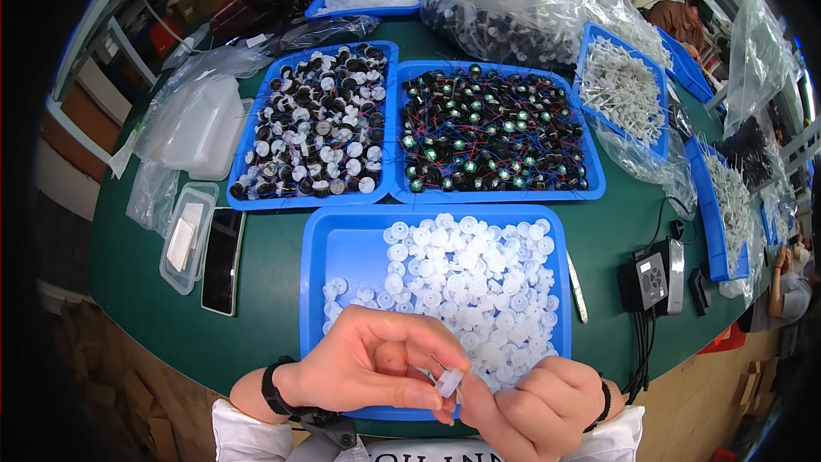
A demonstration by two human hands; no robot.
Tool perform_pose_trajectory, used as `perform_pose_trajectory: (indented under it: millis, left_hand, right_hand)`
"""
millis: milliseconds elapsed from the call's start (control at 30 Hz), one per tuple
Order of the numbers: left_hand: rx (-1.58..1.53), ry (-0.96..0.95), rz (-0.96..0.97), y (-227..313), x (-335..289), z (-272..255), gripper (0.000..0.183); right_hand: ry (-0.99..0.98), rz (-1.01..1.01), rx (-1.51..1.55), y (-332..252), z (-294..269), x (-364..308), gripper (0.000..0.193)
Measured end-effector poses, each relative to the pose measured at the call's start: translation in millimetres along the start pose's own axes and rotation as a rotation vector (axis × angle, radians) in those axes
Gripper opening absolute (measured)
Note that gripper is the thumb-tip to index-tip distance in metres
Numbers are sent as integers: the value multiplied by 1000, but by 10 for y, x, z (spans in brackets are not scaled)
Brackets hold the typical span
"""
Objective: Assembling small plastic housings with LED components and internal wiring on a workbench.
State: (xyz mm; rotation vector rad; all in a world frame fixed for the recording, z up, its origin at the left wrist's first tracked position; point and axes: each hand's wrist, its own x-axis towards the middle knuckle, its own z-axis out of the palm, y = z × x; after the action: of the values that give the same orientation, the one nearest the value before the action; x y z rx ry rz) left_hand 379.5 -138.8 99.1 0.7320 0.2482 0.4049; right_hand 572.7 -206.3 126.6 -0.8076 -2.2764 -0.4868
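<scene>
Both hands meet over the near edge of a blue tray (342, 244) holding many small translucent white plastic wheel-like parts (479, 274). Between the thumb and fingers of my left hand (372, 364) is a small translucent white plastic part (448, 382). My right hand (539, 406) is closed beside it, its fingers curled and its thumb and forefinger pressed at the same part. Whatever else the right fingers enclose is hidden.
Behind stand a blue tray of small motors with red and blue wires (496, 133) and one of black-and-white parts (316, 124). A phone (223, 261) and clear box (186, 239) lie left; a black power unit (652, 278) and trays of white pieces (623, 90) are right.
</scene>
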Motion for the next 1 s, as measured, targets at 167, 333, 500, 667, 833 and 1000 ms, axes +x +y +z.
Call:
perform_pose_trajectory:
  millis: [167, 333, 500, 667, 833, 1000]
  left_hand:
    - [-42, 39, 136, -41, 17, -35, 31]
    - [-122, 37, 169, -69, 9, -70, 30]
    - [-144, 47, 145, -66, 13, -38, 30]
    - [-161, 47, 106, -91, 27, -50, 30]
    - [-181, 66, 83, -112, 33, -52, 31]
    - [-192, 79, 75, -111, 44, -39, 31]
  right_hand:
    - [-91, 325, 200, -34, 18, 11, 24]
    - [13, 430, 388, 17, 93, -26, 29]
    - [44, 388, 327, -29, 42, 43, 26]
    - [39, 332, 271, -22, 76, 41, 26]
    - [27, 295, 301, 12, 108, -53, 25]
    - [23, 270, 252, 14, 121, -44, 24]
